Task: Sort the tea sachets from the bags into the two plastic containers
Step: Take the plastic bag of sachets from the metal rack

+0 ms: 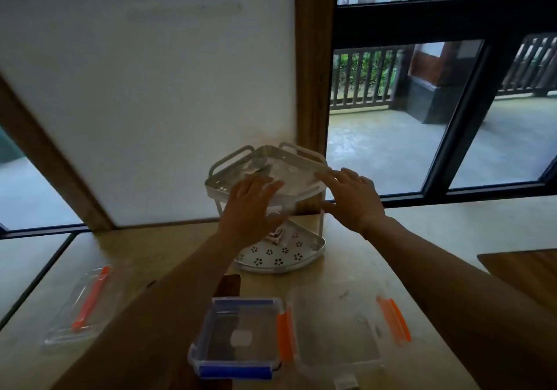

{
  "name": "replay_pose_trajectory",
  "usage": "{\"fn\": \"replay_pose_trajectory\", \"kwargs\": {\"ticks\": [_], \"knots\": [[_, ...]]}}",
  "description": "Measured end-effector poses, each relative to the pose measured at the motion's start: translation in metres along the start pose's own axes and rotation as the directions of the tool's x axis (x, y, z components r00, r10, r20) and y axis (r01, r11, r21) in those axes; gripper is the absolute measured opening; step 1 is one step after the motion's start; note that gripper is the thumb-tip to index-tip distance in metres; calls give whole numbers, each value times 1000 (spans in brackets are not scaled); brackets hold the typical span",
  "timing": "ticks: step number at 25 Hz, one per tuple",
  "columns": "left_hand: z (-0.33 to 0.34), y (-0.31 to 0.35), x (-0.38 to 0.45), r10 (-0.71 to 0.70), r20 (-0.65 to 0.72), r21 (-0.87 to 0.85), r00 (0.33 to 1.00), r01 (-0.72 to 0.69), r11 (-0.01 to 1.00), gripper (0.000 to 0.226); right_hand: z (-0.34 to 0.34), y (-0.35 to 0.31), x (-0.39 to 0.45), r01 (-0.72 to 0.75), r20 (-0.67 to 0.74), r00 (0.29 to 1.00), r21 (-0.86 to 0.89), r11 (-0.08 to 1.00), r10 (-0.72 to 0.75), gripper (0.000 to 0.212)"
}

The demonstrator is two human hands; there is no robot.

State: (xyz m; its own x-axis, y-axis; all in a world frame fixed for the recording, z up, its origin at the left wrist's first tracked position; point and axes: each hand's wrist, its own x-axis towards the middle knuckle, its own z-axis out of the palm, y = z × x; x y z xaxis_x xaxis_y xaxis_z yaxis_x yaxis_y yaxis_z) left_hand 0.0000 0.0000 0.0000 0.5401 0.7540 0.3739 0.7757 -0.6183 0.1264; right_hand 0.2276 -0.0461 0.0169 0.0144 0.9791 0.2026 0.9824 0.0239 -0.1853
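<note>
On the far left of the worktop (156, 248) lies a clear lid with an orange clip (87, 299), well apart from everything else and out of the way.

The left hand (250, 205) is spread flat, fingers straight, over the front edge of the upper tier of a 2-tier white corner rack (301, 257); it grips nothing that I can make out. On that upper tier sits a heap of pale, crinkled plastic, which I take to be the bags (280, 172) holding the tea sachets (the picture is blurred, so no single sachet can be told). The right hand (352, 196) is also open, fingers extended, at the tier's right rim.

The step in hand looks like lifting the bags off the rack. To do it well, I would close both hands on the plastic itself rather than the rim, lift straight up over the rack's raised handles, and bring the load down toward the person without tipping the light rack.

A small dark-and-white item (275, 236) lies on the perforated lower tier; I cannot tell what it is.

Nearer the person, the 2 open containers stand just beside each other: the blue-clipped container (241, 338) on the left, the orange-clipped container (340, 329) on the right. Both appear to hold no sachets yet, so sorting has not begun. A dark object (230, 284) lies just behind the blue one, partly hidden by the left forearm.
</note>
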Motion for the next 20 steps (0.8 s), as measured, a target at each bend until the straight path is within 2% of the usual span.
{"fn": "replay_pose_trajectory", "kwargs": {"ticks": [4,8,12,20], "knots": [[21,-2,23,17,-34,5,999,-17,1000,62,16,-6,27,53,15,998,44,998,-54,58],[37,-3,32,23,-139,-13,990,-25,1000,41,34,-5,35,84,-94,993,119,989,-73,34],[38,2,36,-41,-196,-118,980,18,993,14,39,-11,35,74,-190,981,203,976,-35,20],[-1,-5,22,-94,-301,-367,949,-24,930,5,26,-30,35,73,-259,966,246,967,-7,11]]}}
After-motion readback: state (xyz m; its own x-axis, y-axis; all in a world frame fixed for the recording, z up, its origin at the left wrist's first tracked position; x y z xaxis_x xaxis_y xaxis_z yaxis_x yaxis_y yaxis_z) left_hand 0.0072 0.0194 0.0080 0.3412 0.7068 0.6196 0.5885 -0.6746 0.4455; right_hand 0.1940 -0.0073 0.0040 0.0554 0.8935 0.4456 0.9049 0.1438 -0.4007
